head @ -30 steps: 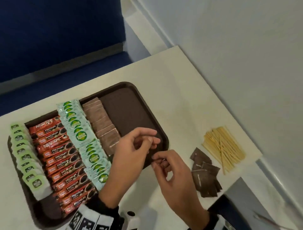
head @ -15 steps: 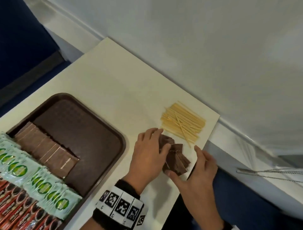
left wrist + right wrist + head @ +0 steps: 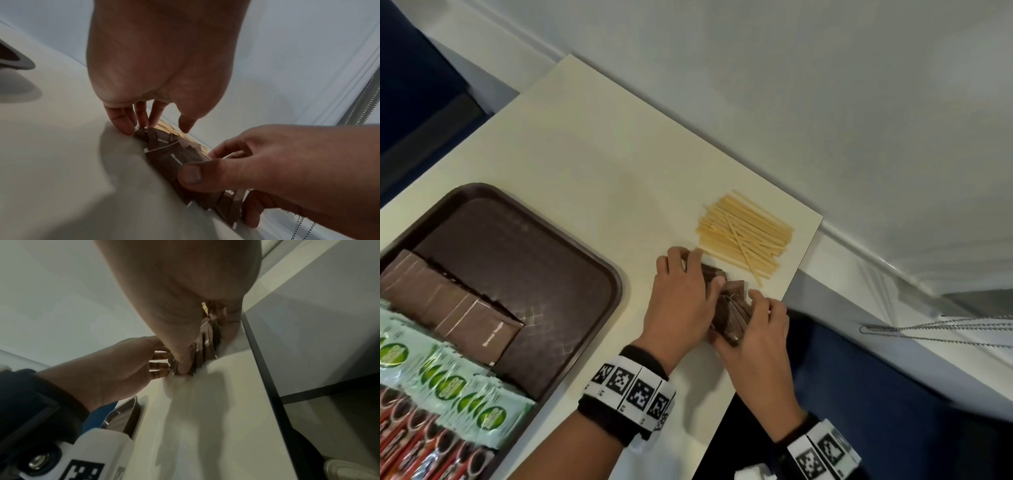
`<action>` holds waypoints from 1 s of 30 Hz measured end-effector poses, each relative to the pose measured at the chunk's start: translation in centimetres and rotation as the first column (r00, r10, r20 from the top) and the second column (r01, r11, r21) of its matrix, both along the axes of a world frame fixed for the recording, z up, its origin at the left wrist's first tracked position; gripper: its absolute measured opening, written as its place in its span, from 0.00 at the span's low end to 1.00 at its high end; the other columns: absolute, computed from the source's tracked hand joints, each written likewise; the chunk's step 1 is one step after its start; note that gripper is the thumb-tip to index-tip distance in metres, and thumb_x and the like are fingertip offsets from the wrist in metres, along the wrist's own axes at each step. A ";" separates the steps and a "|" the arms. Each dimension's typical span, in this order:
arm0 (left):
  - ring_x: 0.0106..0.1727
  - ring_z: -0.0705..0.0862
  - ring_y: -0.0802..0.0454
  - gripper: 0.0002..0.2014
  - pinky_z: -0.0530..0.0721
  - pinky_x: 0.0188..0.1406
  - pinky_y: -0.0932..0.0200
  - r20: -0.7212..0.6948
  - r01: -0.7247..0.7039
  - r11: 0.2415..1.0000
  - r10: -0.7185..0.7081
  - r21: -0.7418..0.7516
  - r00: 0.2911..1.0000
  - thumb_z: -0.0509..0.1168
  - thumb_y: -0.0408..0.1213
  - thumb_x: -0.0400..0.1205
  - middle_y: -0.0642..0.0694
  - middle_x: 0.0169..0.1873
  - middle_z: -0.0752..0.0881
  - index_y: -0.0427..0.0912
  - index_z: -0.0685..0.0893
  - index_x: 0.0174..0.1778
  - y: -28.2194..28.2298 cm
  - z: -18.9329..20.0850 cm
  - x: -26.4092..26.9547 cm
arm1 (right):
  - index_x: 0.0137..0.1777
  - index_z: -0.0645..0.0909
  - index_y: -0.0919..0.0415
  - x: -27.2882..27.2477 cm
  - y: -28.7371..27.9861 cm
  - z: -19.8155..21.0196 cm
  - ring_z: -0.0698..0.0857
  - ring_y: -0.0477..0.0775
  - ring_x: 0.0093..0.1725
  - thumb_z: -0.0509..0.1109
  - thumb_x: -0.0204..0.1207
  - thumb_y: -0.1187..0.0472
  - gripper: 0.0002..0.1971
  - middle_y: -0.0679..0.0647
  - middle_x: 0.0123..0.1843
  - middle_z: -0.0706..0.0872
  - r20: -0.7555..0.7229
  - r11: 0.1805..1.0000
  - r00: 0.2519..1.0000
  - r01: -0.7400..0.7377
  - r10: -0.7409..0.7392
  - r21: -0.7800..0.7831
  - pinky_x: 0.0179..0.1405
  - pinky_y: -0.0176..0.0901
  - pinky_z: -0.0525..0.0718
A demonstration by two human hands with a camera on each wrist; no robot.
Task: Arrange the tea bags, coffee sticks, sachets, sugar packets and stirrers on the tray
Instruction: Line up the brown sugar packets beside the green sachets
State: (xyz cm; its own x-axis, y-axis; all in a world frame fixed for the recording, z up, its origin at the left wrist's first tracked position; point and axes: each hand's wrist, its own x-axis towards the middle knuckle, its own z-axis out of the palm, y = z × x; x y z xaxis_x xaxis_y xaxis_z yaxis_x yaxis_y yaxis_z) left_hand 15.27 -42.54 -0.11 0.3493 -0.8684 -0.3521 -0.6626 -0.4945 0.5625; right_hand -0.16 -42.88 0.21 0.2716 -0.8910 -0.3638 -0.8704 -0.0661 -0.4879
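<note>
Loose brown sugar packets (image 3: 732,303) stand bunched on edge between my hands, on the cream table right of the tray. My left hand (image 3: 702,270) arches over the pile, its straight fingers (image 3: 127,128) pressing the far end. My right hand (image 3: 743,318) pinches the near end of the packets (image 3: 164,155), thumb on one side and fingers on the other. The right wrist view shows the same packets (image 3: 209,340) under the thumb. Wooden stirrers (image 3: 744,240) lie in a heap just beyond. The brown tray (image 3: 616,284) holds a row of brown packets (image 3: 448,308), green tea bags (image 3: 448,387) and red coffee sticks (image 3: 410,438).
The table's right edge (image 3: 799,270) runs close to the stirrers and my right hand. A white wall stands behind, and a bead chain (image 3: 928,329) hangs at the right. The tray's right half (image 3: 534,260) shows bare floor.
My hands left the tray and went right to the loose brown packets. Since half a second ago they have closed in and pushed the spread packets into a tighter bunch.
</note>
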 end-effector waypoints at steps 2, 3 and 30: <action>0.75 0.68 0.38 0.29 0.72 0.80 0.44 0.011 0.003 1.000 -0.003 -0.003 1.000 0.61 0.53 0.93 0.36 0.77 0.69 0.39 0.70 0.87 0.1 -0.1 0.0 | 0.88 0.62 0.57 0.2 -0.1 0.1 0.65 0.53 0.79 0.84 0.74 0.43 0.49 0.54 0.77 0.66 -0.003 1.000 1.000 -0.005 0.005 -0.002 0.68 0.45 0.76; 0.75 0.68 0.37 0.29 0.71 0.80 0.44 0.010 0.006 1.000 -0.006 -0.001 1.000 0.61 0.53 0.93 0.35 0.77 0.69 0.39 0.70 0.87 0.2 0.0 -0.1 | 0.88 0.63 0.57 0.2 -0.1 0.1 0.65 0.54 0.78 0.84 0.74 0.43 0.48 0.55 0.76 0.67 -0.002 1.000 1.000 -0.005 0.005 -0.002 0.68 0.47 0.77; 0.51 0.94 0.41 0.10 0.96 0.54 0.37 -0.800 -0.500 0.855 0.200 -0.139 0.565 0.68 0.47 0.92 0.42 0.51 0.93 0.46 0.89 0.62 6.2 5.0 7.8 | 0.61 0.76 0.44 9.4 -3.6 7.1 0.88 0.42 0.42 0.76 0.84 0.54 0.12 0.45 0.47 0.91 0.377 0.902 0.893 -0.352 0.244 0.251 0.39 0.35 0.84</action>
